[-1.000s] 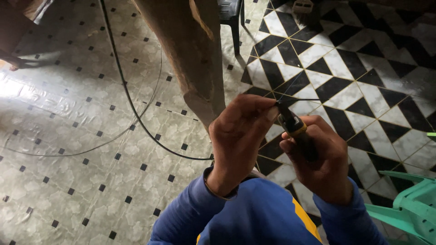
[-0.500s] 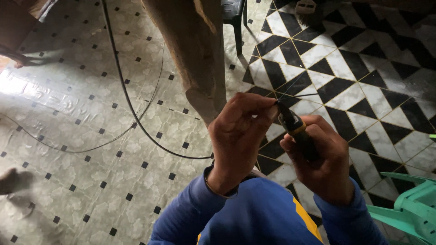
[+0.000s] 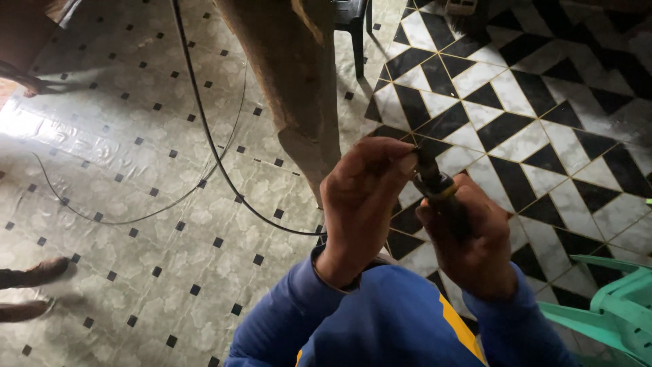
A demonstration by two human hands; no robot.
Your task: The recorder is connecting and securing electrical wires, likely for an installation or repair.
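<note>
- At the bottom of the frame my two blue sleeves (image 3: 380,319) come up toward the middle, with a strip of yellow on the right one.
- My right hand (image 3: 475,238) is clenched around a dark hand tool (image 3: 441,194), just right of centre; the fist hides most of the handle.
- The tool is slim and black, with a narrow yellow band where the handle meets the darker front part, and its nose points up and to the left, toward my other hand.
- My left hand (image 3: 360,197) sits just left of the tool, fingers curled over, thumb and forefinger pinched together at the tool's tip; whatever they pinch is too small to make out, and a thin pale wire seems to run off from there to the right.
- The two hands touch at the tool's nose, held above the floor and not resting on anything.
- At the lower right corner a green plastic chair (image 3: 611,306) juts in.
- At the lower left edge two brown shoes (image 3: 34,289) of another person stand on the pale floor (image 3: 136,258), which has small black squares.
- A black cable (image 3: 204,136) curves across that floor from the top edge to behind my left hand, and a thinner one loops beside it.
- A rough wooden post (image 3: 292,88) slants down from the top centre.
- Beyond, in the upper right, the floor is black and white diamond tiles (image 3: 530,102).
</note>
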